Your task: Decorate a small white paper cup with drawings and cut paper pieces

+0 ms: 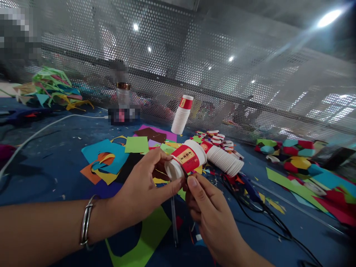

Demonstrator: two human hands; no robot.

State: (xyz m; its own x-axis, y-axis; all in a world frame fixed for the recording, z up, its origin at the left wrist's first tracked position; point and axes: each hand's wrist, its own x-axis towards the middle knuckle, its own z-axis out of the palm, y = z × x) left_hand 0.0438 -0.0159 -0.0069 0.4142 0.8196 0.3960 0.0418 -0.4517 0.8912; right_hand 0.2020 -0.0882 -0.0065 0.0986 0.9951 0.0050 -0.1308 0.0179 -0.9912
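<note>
My left hand (139, 191) is closed around the base end of a red and white paper cup (187, 157), which lies tilted on its side in the air. At the cup's near edge, my right hand (211, 209) pinches a thin dark thing (185, 172) against the wall; its kind is hidden by the fingers. Just behind the held cup a stack of paper cups (225, 159) lies on the blue table (66, 155). A clear stick (174, 222), like a glue stick, shows below the hands. Cut-out green paper (150, 237) lies beneath my left wrist.
Beyond the hands stands another cup stack (182, 115). A blue glue gun (251, 189) with black cable lies right, near paper shapes (299, 148). Paper scraps (104, 154) spread left, a heap of paper (52, 87) behind them. A perforated metal screen (167, 48) borders the back.
</note>
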